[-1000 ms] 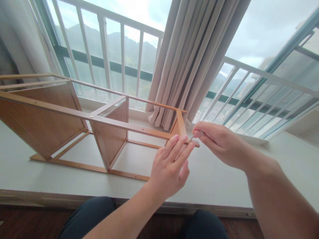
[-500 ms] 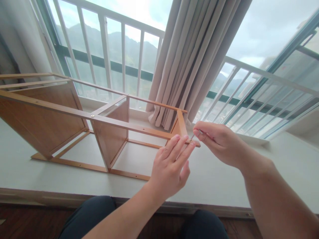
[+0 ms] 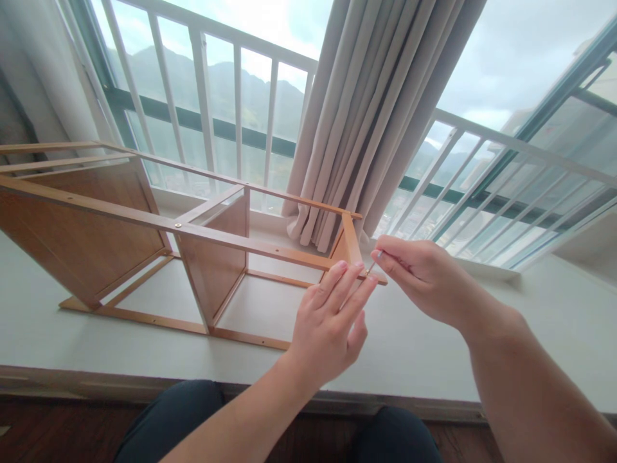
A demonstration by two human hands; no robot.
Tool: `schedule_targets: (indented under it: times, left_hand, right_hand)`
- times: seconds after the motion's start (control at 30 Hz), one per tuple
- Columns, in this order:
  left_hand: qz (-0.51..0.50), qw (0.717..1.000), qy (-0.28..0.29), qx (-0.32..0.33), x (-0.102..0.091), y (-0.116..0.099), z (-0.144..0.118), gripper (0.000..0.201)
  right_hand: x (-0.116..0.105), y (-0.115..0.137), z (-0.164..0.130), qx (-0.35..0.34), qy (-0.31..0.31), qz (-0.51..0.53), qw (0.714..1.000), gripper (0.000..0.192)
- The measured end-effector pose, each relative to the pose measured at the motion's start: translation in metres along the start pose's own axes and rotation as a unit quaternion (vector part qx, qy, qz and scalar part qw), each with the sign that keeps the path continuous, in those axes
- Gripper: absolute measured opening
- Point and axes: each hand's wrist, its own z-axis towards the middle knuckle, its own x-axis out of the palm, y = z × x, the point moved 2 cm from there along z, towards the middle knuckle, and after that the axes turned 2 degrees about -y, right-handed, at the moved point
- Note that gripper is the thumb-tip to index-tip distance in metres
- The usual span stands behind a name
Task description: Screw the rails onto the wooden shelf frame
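A wooden shelf frame [image 3: 216, 238] lies on its side on the white sill. At its right end, my left hand [image 3: 328, 321] rests with fingers stretched out over the near upper rail, pressing lightly beside a screw. My right hand [image 3: 424, 276] is closed in a pinch around a thin metal hex key [image 3: 373, 263]. The key slants down to the screw [image 3: 367, 274] near the rail's end, between the two hands. Most of the key's upper part is hidden by my right fingers.
White railings [image 3: 236, 116] and windows stand behind the sill. A beige curtain [image 3: 366, 116] hangs close behind the frame's right end. The sill's front edge [image 3: 72, 379] runs above a dark wooden floor [image 3: 58, 424], with my knees just below it.
My right hand has turned slightly, and the hex key's slant has shifted a little. The left hand and the shelf frame stay practically where they were.
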Motion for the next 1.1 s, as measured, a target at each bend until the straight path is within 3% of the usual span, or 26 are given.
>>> schedule_targets:
  times: [0.9, 1.1]
  left_hand:
    - [-0.008, 1.0, 0.007, -0.006, 0.0008, 0.0005, -0.0005, 0.062]
    - [-0.007, 1.0, 0.007, -0.004, 0.0015, 0.0012, -0.0016, 0.063]
  right_hand:
    - [0.0038, 0.0008, 0.0012, 0.048, -0.016, 0.048, 0.998, 0.042]
    - [0.0084, 0.0041, 0.0012, 0.073, -0.063, 0.047, 0.994, 0.044]
